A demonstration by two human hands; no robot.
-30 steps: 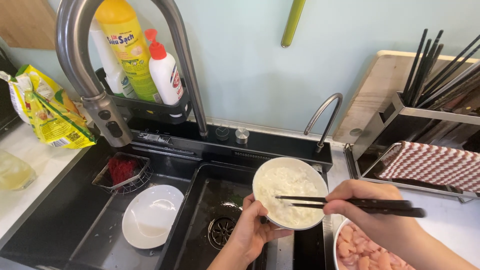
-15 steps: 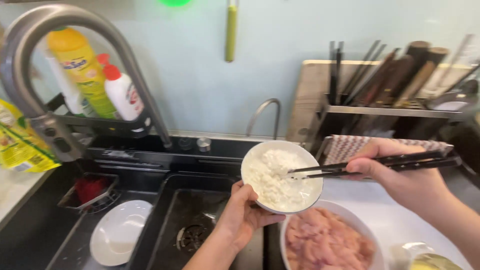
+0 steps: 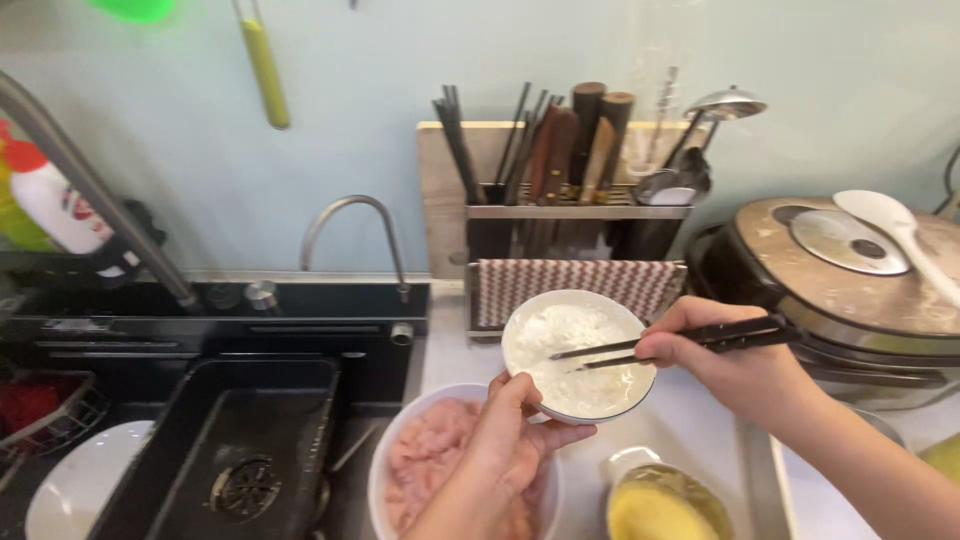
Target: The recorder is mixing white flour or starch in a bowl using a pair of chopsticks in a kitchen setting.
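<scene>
While the left hand [image 3: 515, 440] grips the white bowl [image 3: 578, 352] above the meat bowl [image 3: 432, 455], the right hand [image 3: 735, 365] pinches black chopsticks [image 3: 665, 345] with their tips in the white starch. Judging by this, none has reached the meat. Black sink [image 3: 235, 440] left, cooker [image 3: 850, 290] right, pale wall behind.

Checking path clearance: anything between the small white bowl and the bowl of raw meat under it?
Nothing visible. The small white bowl, held by the left hand, sits above the meat bowl; only the hand is between. The right hand has chopsticks in it.
</scene>
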